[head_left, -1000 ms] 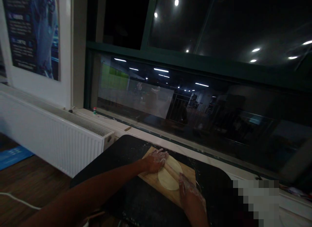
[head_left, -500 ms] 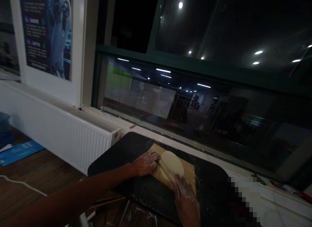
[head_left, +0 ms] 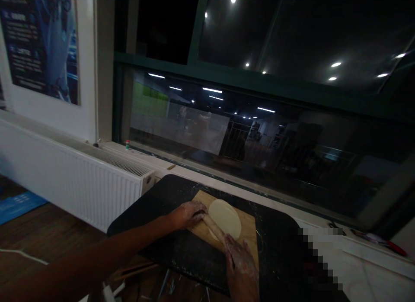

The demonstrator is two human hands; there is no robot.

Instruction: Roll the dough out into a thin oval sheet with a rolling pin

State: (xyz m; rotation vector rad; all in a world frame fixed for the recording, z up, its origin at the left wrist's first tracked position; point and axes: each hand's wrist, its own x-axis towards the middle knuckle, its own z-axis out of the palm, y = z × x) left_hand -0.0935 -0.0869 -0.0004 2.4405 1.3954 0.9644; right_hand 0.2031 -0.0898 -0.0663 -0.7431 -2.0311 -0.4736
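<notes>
Your floury left hand (head_left: 191, 213) held one end of the rolling pin (head_left: 213, 227), towards ten o'clock, while your right hand (head_left: 241, 263) held the other, towards five. The pin crossed the dough (head_left: 226, 217) near its eight-o'clock edge; that flat round lay on the wooden board (head_left: 249, 226), atop the black table (head_left: 158, 211).
</notes>
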